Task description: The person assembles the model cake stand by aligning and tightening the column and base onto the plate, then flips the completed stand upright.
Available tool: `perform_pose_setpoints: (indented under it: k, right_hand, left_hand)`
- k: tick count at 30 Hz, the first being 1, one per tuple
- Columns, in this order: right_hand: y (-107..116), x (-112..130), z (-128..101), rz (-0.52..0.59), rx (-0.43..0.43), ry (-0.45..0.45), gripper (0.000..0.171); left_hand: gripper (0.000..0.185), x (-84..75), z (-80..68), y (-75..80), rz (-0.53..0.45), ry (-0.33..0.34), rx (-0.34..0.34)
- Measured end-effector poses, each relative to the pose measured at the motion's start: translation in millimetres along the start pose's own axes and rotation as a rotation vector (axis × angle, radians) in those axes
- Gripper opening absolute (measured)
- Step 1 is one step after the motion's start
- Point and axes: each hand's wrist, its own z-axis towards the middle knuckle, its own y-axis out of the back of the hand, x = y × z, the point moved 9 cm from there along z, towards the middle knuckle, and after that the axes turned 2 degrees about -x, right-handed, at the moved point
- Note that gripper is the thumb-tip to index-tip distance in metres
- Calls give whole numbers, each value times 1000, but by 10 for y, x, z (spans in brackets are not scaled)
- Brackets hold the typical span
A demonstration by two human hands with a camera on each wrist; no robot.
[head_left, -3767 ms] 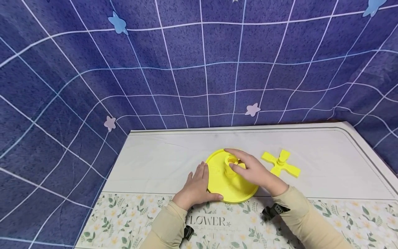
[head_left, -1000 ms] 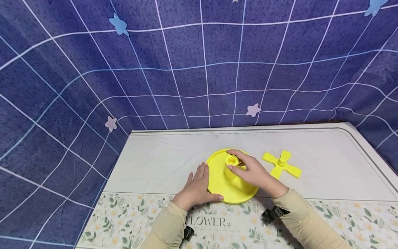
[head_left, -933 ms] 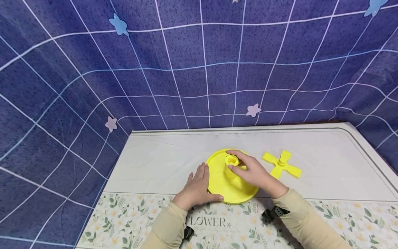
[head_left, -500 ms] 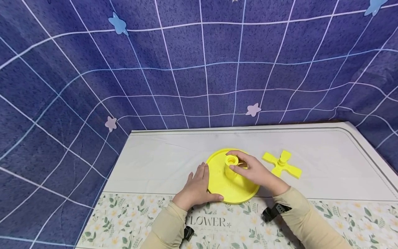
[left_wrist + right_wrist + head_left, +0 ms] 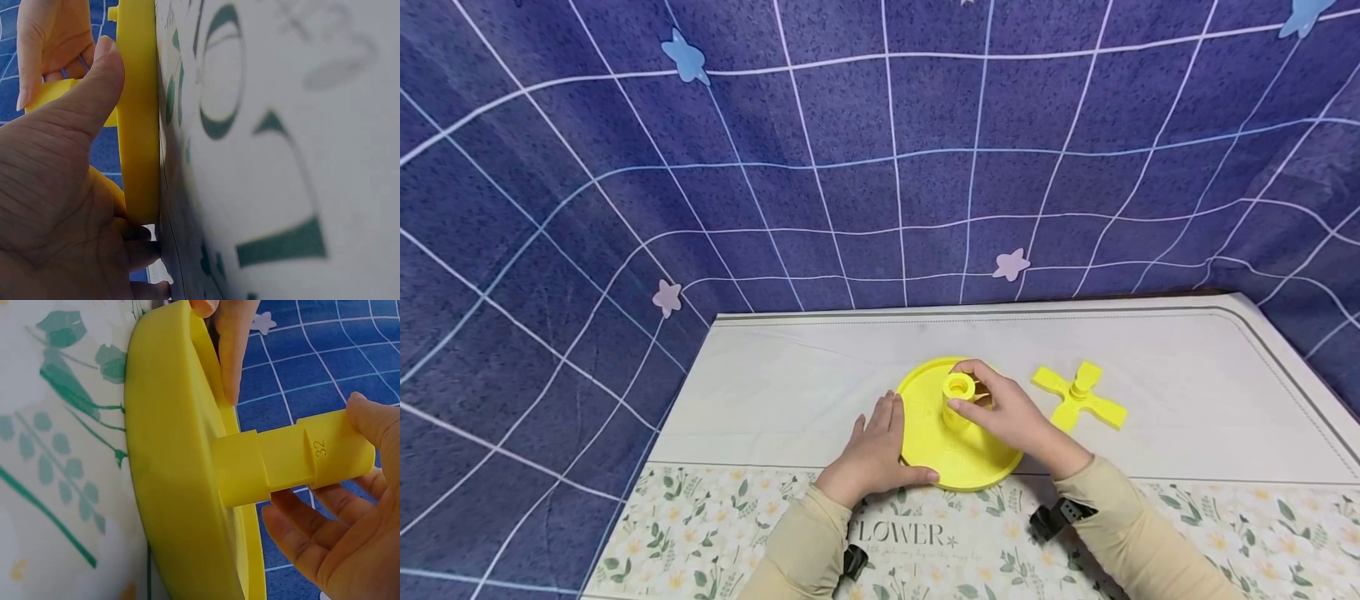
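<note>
A round yellow tray-like base [image 5: 925, 454] with a raised rim lies on the table. My left hand [image 5: 872, 454] grips its left side, fingers along the rim and thumb over the front edge; the left wrist view shows that thumb [image 5: 103, 69] on the rim. From the base's middle rises a stepped yellow post [image 5: 287, 456], marked 32, with a round opening on top. My right hand [image 5: 1011, 412] holds the post's upper part between thumb and fingers. Its far fingers are partly hidden in the head view.
To the right of the base lies a yellow four-armed cross piece [image 5: 1080, 393] with a short peg standing at its centre. The table has a floral cloth [image 5: 1247, 525] in front. A blue gridded curtain [image 5: 850, 192] hangs behind and at the sides.
My right fingers shift slightly round the post, and its top opening is less covered than at 3.8 seconds ago. The left hand, the base and the cross piece stay in place.
</note>
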Motion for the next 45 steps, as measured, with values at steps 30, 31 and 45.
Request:
perform_pose_setpoints:
  k: [30, 31, 45]
  right_hand:
    - [-23, 50, 23, 70, 98, 33, 43]
    - [-24, 46, 23, 75, 101, 30, 43]
    - [19, 35, 25, 9, -19, 11, 34]
  left_hand:
    - [122, 7, 3, 6, -4, -1, -2]
    - [122, 8, 2, 5, -4, 0, -1]
    - [124, 14, 2, -1, 14, 4, 4]
